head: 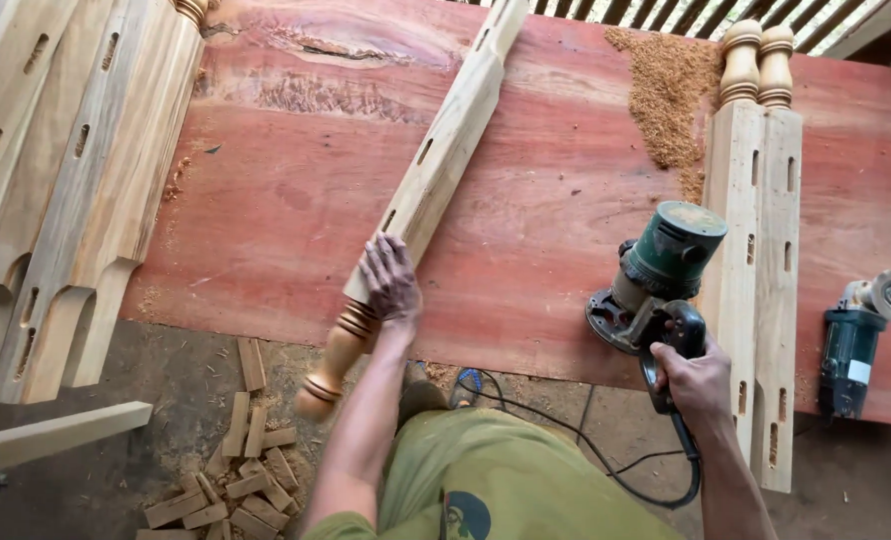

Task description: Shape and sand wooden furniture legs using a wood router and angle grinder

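A pale wooden post (436,170) with slotted mortises and a turned knob end lies diagonally across the reddish slab bench (296,190). My left hand (391,280) rests flat on the post near its turned end, which overhangs the bench's front edge. My right hand (696,375) grips the black handle of a green electric router (656,275) that sits tilted on the bench, its cord trailing down to the floor.
Two finished posts (761,240) lie side by side at the right, beside a pile of sawdust (671,90). A green angle grinder (856,335) lies at the far right. Several more posts (56,180) are stacked at left. Wood offcuts (231,470) litter the floor.
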